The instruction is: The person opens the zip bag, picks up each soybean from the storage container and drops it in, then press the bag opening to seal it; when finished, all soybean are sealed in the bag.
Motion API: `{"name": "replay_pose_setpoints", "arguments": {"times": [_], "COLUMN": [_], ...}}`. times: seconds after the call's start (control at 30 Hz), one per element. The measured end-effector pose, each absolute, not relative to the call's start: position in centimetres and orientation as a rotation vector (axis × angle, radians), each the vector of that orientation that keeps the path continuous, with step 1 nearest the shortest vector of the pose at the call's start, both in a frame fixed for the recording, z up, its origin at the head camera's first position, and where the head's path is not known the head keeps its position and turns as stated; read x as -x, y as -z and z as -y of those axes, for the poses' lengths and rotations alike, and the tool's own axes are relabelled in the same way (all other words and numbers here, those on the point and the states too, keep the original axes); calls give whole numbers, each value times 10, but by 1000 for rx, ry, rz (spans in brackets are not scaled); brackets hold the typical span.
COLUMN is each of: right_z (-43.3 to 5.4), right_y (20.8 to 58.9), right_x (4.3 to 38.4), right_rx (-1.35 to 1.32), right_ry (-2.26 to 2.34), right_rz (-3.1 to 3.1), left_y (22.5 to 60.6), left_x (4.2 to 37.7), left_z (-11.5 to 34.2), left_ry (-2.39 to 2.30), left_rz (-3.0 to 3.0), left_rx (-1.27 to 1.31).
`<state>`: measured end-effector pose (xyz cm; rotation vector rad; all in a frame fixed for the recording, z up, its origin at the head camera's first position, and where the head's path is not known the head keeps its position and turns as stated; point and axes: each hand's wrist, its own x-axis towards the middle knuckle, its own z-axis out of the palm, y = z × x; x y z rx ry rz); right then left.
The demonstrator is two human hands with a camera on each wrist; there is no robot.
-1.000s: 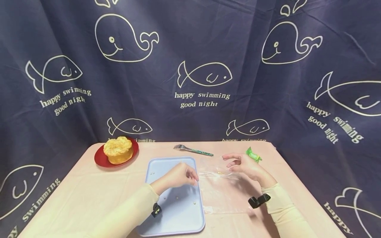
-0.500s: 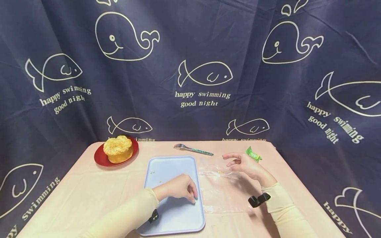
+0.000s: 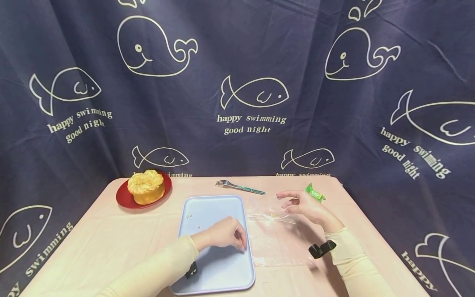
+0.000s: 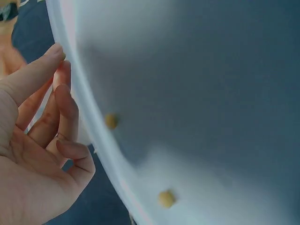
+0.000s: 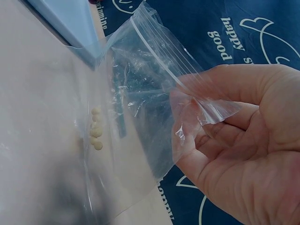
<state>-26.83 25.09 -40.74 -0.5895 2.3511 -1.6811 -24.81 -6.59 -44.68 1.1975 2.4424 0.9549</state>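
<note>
My left hand point(image 3: 226, 234) is over the right side of the light blue tray point(image 3: 237, 274). In the left wrist view, thumb and index fingertip of the left hand point(image 4: 42, 122) pinch a small yellowish bean point(image 4: 63, 56), mostly hidden. Loose beans lie on the tray, among them one bean point(image 4: 111, 121) near the rim. My right hand point(image 3: 306, 208) pinches the mouth edge of a clear zip-lock bag point(image 3: 278, 243) and holds it raised. Inside the bag, several beans point(image 5: 96, 129) sit in a short row. The right hand point(image 5: 243, 136) has its thumb and fingers on the zip strip.
A fork point(image 3: 241, 187) with a patterned handle lies behind the tray. At the back left a red plate point(image 3: 124, 198) bears a round yellow cake point(image 3: 146, 189). A green wrapped packet point(image 3: 314, 193) lies just beyond the right hand. A dark patterned curtain point(image 3: 252, 156) encloses the table's back and sides.
My left hand has come down from above the tray's right rim toward the near side, to where a bean lay, then stayed nearly still. The right hand and bag have kept their place.
</note>
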Motion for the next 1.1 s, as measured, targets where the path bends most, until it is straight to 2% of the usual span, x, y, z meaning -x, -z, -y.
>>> {"name": "replay_pose_setpoints", "arguments": {"times": [0.47,0.9,1.1], "right_z": [-251,-250,-252], "right_y": [410,408,410], "right_x": [271,269,269], "right_rx": [619,621,608], "right_ry": [1684,1689,1700], "right_rz": [-2338,-2332,-2344], "left_y": [399,408,407], "left_x": [285,300,302], "left_z": [33,15,22], "left_ry": [-1314,-1314,-1358], "left_rz": [-2804,-2889,-2820], "left_rx": [-1036,-962,-1067]}}
